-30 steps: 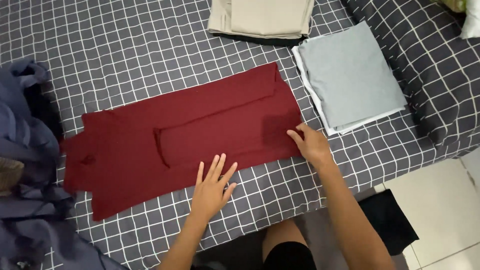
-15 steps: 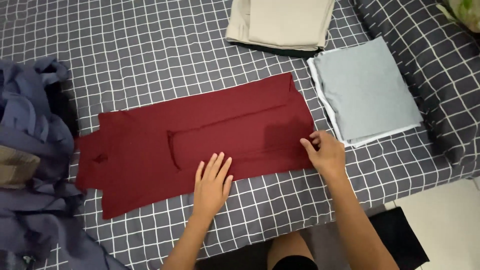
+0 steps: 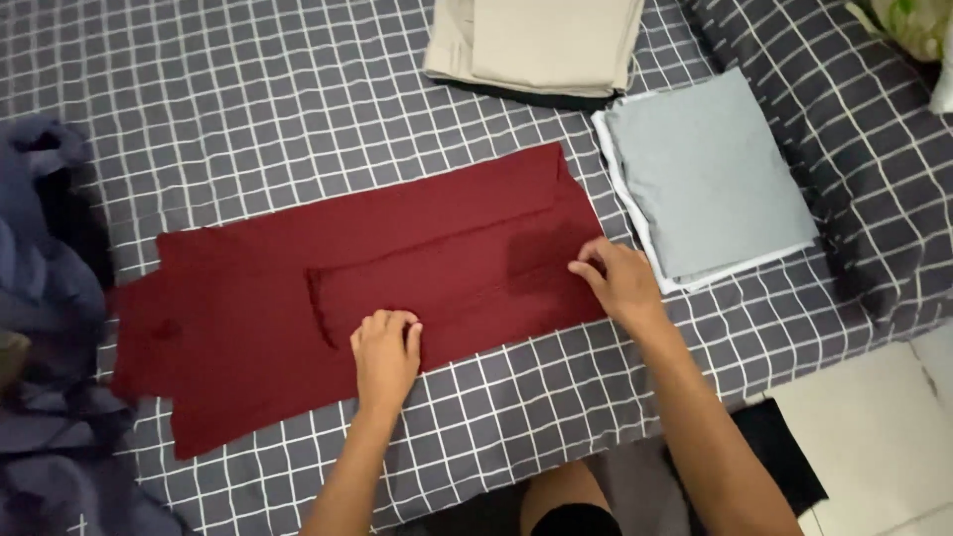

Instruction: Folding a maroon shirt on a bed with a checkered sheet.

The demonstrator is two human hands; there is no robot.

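Head cam, looking straight down at a bed [image 3: 298,79] with a dark grey sheet in a white grid pattern. Laid out flat across the middle is a dark red shirt [image 3: 258,298], folded lengthwise into a long strip that runs from the left side up toward the right, one sleeve tucked in along the middle.

The left hand [image 3: 385,352] sits on the near edge of the shirt about halfway along, fingers curled in and bunched on the fabric, so it looks like it's pinching the edge, though how much cloth is really caught in there is hard to make out. The right hand [image 3: 615,280] is at the right end of the shirt, fingers bent over and closed on the hem corner.

Just beside the right hand, nearly touching, there's a folded stack with a grey top [image 3: 705,169] over something white. Above that, at the top edge, a pile of folded beige clothes [image 3: 541,40]. Over on the far left is a heap of unfolded blue-grey clothes [image 3: 40,288]. Bottom right you can see pale floor tiles [image 3: 874,417] and something black lying on them.
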